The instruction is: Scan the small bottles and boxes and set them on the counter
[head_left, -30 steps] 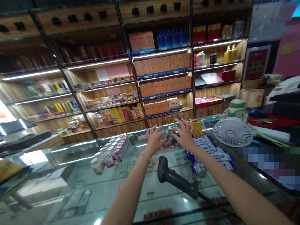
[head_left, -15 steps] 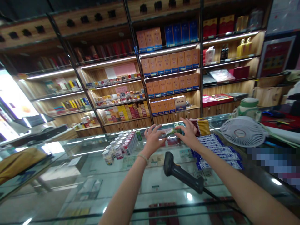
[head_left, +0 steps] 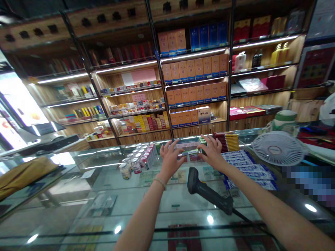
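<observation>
Both of my hands reach out over the glass counter with a slim green-and-white pack (head_left: 190, 152) between them, held roughly level by its two ends. The thumb and index finger of my left hand (head_left: 170, 158) close about its left end, the other fingers spread. At the right end, my right hand (head_left: 212, 153) grips with thumb and fingertips. Behind the right fingers stand small green packs (head_left: 202, 140), partly covered. A black barcode scanner (head_left: 209, 193) lies on the glass below the hands, its cable running to the lower right.
Several small jars (head_left: 136, 165) stand in rows on the left of the glass counter (head_left: 157, 205). To the right are blue-and-white packets (head_left: 248, 167), brown-and-yellow packs (head_left: 227, 142), a white fan (head_left: 278, 148) and a green-topped jug (head_left: 285, 120). Shelves of boxes (head_left: 195, 69) line the wall behind.
The slim pack has turned from slanted to nearly level between my hands. The whole view has shifted slightly, so things appear further right. The scanner stays on the counter.
</observation>
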The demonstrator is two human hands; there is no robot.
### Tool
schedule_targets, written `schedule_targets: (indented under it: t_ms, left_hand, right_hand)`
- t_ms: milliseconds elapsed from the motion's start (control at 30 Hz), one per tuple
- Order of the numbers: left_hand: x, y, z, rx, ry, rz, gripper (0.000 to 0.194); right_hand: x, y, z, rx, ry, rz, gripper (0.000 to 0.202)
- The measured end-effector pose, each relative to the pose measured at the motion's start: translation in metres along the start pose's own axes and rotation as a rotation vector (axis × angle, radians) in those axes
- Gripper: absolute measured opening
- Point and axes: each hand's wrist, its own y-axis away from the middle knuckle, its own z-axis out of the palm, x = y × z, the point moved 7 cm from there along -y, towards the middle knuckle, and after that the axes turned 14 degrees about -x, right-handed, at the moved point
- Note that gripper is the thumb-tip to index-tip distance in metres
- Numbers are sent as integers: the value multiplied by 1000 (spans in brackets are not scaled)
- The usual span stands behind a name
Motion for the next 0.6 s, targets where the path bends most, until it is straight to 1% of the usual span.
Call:
schedule_targets:
  t_ms: [200,367,500,600]
  left_hand:
    - [-2,7,-1,39,-3,36,20]
    - [-6,13,-5,59,-18,33,18]
    - [-12,15,-6,76,-26,17,19]
    - [-14,15,-2,85,-27,19,20]
  right_hand:
    - [-7,2,2,-12,24,-17,17]
    - [-19,-4,-4,-80,63,-32,16]
    - [-35,-5,-23,-144,115,-29,26]
    - [-51,6,-43,-167,132,-20,31]
